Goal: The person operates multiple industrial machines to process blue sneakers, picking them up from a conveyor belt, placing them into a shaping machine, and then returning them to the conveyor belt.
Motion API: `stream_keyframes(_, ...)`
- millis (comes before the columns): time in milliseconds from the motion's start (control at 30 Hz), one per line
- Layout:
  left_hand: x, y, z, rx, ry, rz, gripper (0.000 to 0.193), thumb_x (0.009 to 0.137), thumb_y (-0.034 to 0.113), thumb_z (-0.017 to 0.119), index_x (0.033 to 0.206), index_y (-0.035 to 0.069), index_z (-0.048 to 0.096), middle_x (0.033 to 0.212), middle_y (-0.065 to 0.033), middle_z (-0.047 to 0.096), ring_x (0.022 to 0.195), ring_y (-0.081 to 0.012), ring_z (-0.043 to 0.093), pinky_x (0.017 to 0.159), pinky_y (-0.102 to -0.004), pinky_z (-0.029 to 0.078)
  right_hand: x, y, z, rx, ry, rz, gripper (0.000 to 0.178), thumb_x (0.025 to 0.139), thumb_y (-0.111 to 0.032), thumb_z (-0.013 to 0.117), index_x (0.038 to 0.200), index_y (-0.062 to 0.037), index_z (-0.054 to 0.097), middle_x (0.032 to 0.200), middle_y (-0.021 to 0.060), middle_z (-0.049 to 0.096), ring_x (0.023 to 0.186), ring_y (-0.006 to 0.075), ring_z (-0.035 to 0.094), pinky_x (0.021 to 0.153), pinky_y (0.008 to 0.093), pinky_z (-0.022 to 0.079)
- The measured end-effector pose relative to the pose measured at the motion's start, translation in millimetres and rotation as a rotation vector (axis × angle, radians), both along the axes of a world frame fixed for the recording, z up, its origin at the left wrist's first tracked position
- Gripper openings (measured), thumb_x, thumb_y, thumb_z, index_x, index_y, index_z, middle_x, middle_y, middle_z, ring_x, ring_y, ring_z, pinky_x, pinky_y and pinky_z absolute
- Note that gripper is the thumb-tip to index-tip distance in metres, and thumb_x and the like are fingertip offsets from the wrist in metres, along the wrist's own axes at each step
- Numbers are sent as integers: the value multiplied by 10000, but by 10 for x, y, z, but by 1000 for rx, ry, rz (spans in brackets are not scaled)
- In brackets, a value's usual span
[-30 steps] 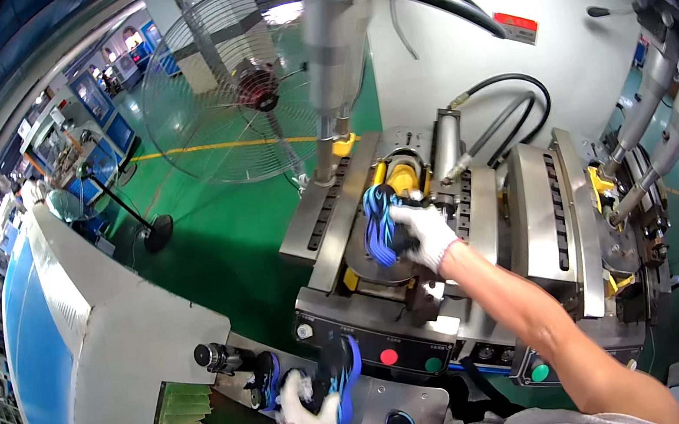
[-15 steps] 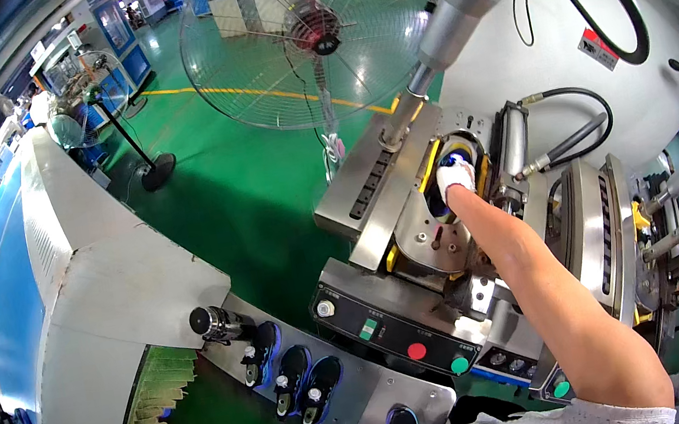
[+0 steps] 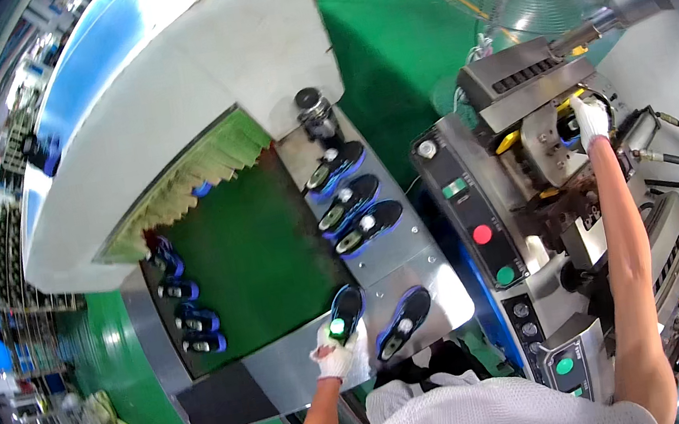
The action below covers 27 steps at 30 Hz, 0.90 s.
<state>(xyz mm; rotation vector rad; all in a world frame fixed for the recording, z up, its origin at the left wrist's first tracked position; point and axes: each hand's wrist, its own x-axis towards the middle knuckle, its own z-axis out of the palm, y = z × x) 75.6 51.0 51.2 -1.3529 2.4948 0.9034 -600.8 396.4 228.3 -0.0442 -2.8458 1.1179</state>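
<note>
One white-gloved left hand (image 3: 334, 356) in the head view touches the heel end of a black shoe with blue edging (image 3: 347, 303), which is at the near right corner of a flat dark green surface (image 3: 249, 252); I cannot tell whether the grip is clamped on it. Just beside, a second black-and-blue shoe (image 3: 405, 321) rests on the grey metal tabletop (image 3: 441, 289), with three matching shoes (image 3: 349, 202) farther along. The white-gloved right hand (image 3: 592, 122) reaches into a grey metal press (image 3: 554, 147), over a partly covered dark, blue-edged shoe (image 3: 568, 128); its grip is too hidden to tell.
</note>
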Motion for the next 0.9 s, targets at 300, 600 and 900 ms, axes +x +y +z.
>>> stream_keyframes(300,265,-27,-99,100,240,-30,633,776,330,797,1284,39,556,1242,-206,612,1155,-397,597,982,-505,489,4223,-917,-856,1077,-199,468,851,903,-269,618,1596,28,223,1670,223,215,1557,398,163,1273,493,102)
stream_keyframes(600,455,-288,-408,238,464,-90,743,751,242,824,1353,-23,478,1285,-268,562,1203,-447,554,1054,-487,457,5580,-1933,-836,-223,-525,87,926,861,-289,773,1561,51,272,1490,267,475,1416,384,424,1200,427,318)
stream_keyframes(900,110,-844,-154,389,117,-112,897,787,426,822,1406,-73,407,1337,-276,574,1208,-418,594,1047,-470,467,6163,-2090,-2192,233,-548,-277,700,871,-543,670,1280,22,616,1150,255,682,1087,401,653,992,476,477)
